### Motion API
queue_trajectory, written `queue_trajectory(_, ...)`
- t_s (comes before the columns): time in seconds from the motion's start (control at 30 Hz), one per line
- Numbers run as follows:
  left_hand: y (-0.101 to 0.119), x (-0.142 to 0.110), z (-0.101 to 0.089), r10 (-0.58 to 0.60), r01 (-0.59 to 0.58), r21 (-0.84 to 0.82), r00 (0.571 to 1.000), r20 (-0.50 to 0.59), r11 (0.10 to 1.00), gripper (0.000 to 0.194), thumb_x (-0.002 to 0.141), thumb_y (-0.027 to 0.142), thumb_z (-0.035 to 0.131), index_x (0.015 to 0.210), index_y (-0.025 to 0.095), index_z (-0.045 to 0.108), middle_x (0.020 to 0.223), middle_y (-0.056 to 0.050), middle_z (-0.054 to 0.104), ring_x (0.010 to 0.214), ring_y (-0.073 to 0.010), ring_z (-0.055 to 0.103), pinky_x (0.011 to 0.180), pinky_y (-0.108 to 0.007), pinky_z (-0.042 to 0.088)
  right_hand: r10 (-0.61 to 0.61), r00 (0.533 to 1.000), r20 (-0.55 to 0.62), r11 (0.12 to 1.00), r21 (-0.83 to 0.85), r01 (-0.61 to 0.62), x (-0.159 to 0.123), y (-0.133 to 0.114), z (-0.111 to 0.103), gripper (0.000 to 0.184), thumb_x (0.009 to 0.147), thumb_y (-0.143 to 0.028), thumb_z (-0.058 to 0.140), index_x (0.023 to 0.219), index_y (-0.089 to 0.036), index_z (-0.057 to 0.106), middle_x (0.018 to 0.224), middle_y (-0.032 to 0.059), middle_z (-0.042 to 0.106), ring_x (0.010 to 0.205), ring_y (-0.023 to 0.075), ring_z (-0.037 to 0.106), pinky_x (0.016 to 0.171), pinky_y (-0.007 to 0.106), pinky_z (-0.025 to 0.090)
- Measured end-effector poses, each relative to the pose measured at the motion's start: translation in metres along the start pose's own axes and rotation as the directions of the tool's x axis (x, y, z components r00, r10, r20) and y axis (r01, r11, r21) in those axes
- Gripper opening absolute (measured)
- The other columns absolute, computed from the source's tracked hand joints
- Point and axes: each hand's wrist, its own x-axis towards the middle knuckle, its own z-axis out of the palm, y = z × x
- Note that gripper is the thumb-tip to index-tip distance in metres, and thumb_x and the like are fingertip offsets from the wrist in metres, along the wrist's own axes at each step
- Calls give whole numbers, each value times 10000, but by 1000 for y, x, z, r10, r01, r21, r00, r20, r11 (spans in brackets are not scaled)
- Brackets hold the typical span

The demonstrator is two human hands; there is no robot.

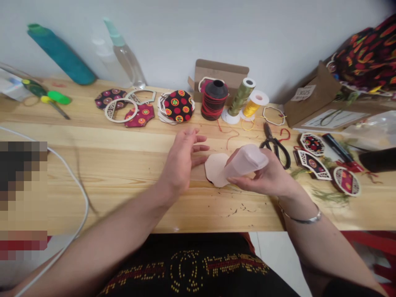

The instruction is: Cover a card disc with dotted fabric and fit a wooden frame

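My right hand [262,177] is wrapped round a white squeeze bottle [246,161], tilted with its base up and its lower end over a pale, wavy-edged flat piece [216,169]. That piece lies on the wooden table with a dark edge showing beneath it. The bottle's tip is hidden, so I cannot tell whether it touches the piece. On the left side, my left hand [184,159] is open, fingers apart, its fingertips close to the piece's left edge. Black-handled scissors [274,146] lie just beyond my right hand.
Behind stand a spool of red cord [214,101], a green spool [243,97] and a yellow spool [255,105]. Patterned fabric pieces [178,106] and a wooden ring [121,110] lie back left. Finished-looking ornaments [314,164] and a cardboard box [309,103] are right. A white cable [82,185] crosses left.
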Motion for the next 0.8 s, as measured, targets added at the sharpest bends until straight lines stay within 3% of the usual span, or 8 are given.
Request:
queue_trajectory(0.3,1,0,1,-12,12,1,1000,-6,1000,349,824,515,528,1009,219,530,1032,-70,609,864,-208,625,691,-338,538,-57,998,7,997,-56,57,0,-1,-11,137,701,-178,724,772,-172,607,712,6,647,628,110,586,592,233,478)
queue_trajectory(0.8,0,0,1,-12,12,3,1000,-9,1000,337,837,506,518,1003,214,535,1030,-76,620,853,-206,634,691,-338,542,9,999,-32,981,-193,-15,-4,2,-29,110,696,-236,727,737,-210,628,715,10,686,621,145,612,558,255,489)
